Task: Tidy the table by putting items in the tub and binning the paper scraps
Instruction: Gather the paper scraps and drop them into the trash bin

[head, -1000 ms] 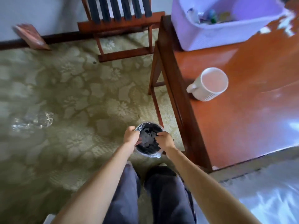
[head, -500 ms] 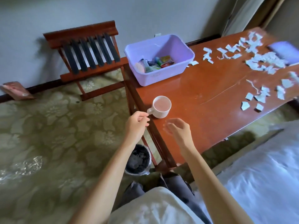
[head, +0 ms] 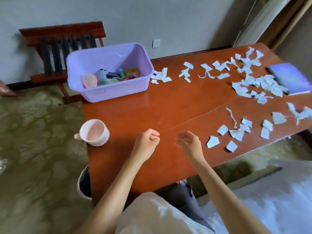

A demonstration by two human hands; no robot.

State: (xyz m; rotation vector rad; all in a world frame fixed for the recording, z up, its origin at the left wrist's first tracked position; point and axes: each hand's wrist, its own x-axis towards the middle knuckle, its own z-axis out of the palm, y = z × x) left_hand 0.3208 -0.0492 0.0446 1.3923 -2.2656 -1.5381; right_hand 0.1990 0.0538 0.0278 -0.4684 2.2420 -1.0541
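My left hand (head: 148, 142) hovers over the near part of the red-brown table (head: 152, 107), fingers curled in with the thumb against them, holding nothing I can see. My right hand (head: 188, 142) floats beside it, blurred, fingers relaxed and empty. White paper scraps (head: 236, 132) lie just right of my right hand, with more heaped at the far right (head: 253, 83) and beside the tub (head: 160, 76). The lilac tub (head: 109, 94) stands at the table's far-left corner holding a pink hairbrush (head: 89, 80) and small items. A dark bin (head: 84, 183) sits on the floor, half hidden under the table's left edge.
A white mug (head: 94, 132) stands near the table's left edge, left of my left hand. A purple notebook (head: 290, 78) lies at the far right among scraps. A wooden slatted chair (head: 62, 48) stands behind the tub. White bedding (head: 270, 200) is at lower right.
Both hands rose from the bin on the floor and moved over the table, past the mug. My view lifted from the floor to the whole tabletop.
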